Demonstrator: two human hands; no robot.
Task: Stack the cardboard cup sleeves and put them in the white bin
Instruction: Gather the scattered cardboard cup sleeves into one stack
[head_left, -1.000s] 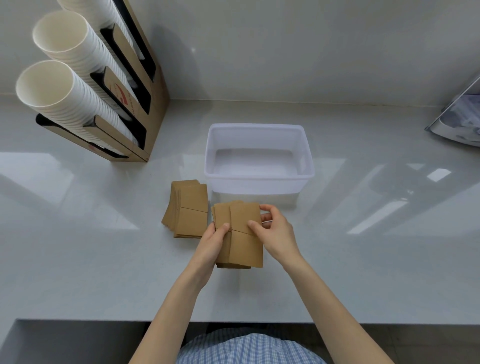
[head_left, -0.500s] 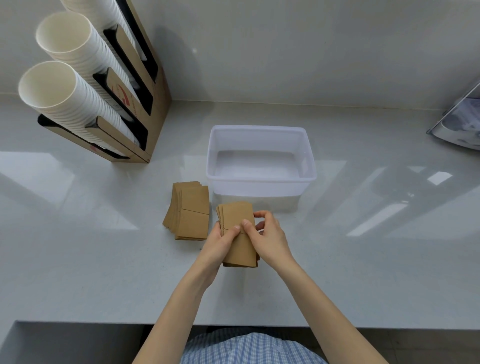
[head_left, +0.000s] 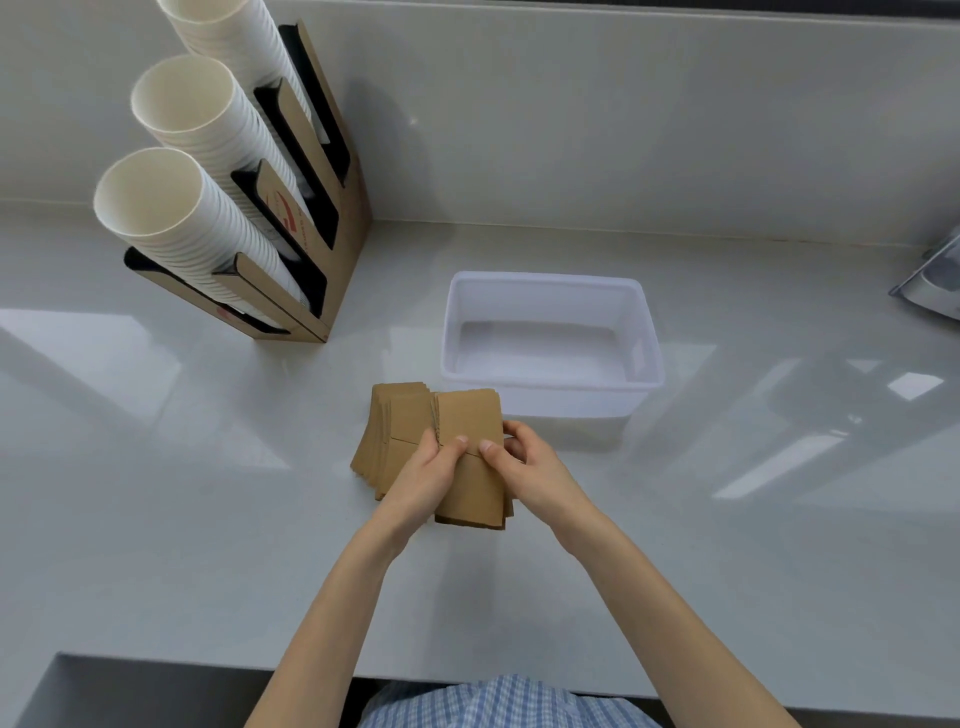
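We see two hands holding one stack of sleeves just above the surface. The left hand grips the stack's left edge, thumb on top. The right hand grips the right edge, thumb on top too. So the fingers of both hands are closed on that stack. A second pile of brown sleeves lies flat on the surface, just left of the held stack and partly under it. The bin sits right behind the sleeves, and nothing is in it. Paper cups lean in a holder far to the left.
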